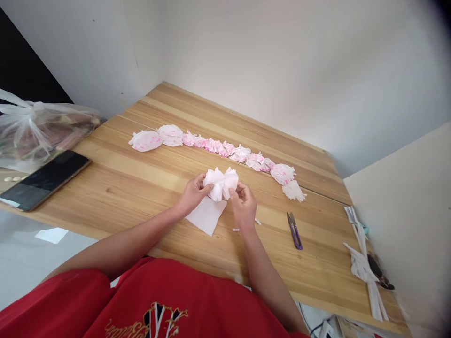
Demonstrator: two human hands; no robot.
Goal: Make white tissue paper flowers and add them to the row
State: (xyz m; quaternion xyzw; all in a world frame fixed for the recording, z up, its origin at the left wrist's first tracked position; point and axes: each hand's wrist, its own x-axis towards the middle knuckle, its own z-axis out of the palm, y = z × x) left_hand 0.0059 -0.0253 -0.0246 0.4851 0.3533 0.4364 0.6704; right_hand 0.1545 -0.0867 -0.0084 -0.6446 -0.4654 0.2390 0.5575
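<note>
I see my left hand (193, 193) and right hand (244, 203) pinching a white tissue-paper flower (221, 183) from either side, at the desk's (141, 188) near middle, above a white paper sheet (206, 217). Pink-speckled flowers (218, 148) line up beyond, and purple snips (294, 231) lie to the right.

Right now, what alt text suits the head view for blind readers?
The left hand and right hand hold a white paper flower over a wooden table; behind, a row of pink-spotted paper flowers, purple thread snips nearby.
</note>
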